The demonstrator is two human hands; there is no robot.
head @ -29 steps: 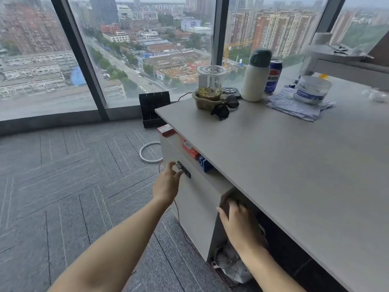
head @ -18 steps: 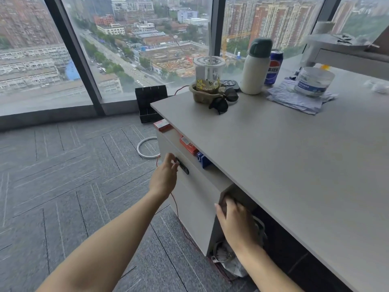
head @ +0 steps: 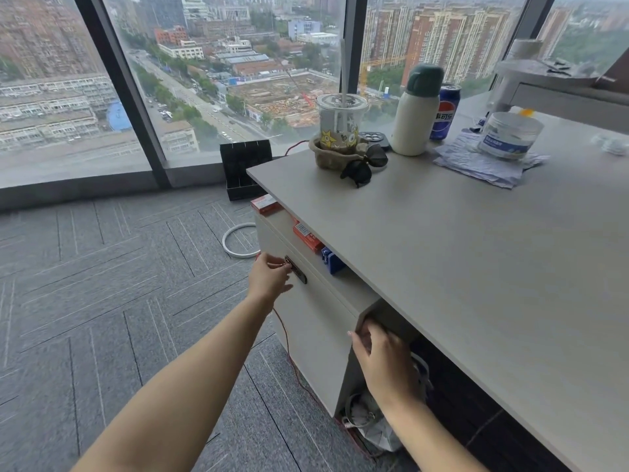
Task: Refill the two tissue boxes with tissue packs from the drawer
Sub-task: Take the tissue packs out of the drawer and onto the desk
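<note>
A light grey drawer cabinet (head: 306, 321) stands under the desk, its front closed. A small black handle (head: 299, 274) sits high on that front. My left hand (head: 269, 279) reaches it, with thumb and fingertips pinched at the handle's upper end. My right hand (head: 384, 362) is on the cabinet's near corner, fingers bent around the edge. No tissue boxes or tissue packs are in view; the drawer's inside is hidden.
The grey desk (head: 476, 284) carries a lidded cup (head: 340, 120), sunglasses (head: 364, 166), a white flask (head: 415, 114), a cola can (head: 446, 110) and a white tub (head: 509, 134). Red boxes (head: 308, 236) lie on the cabinet top. A black box (head: 243, 172), a white ring (head: 238, 241) and a red wire (head: 289, 352) are on the carpet.
My left hand's fingertips have closed in on the upper end of the black handle. The right hand stays on the cabinet corner.
</note>
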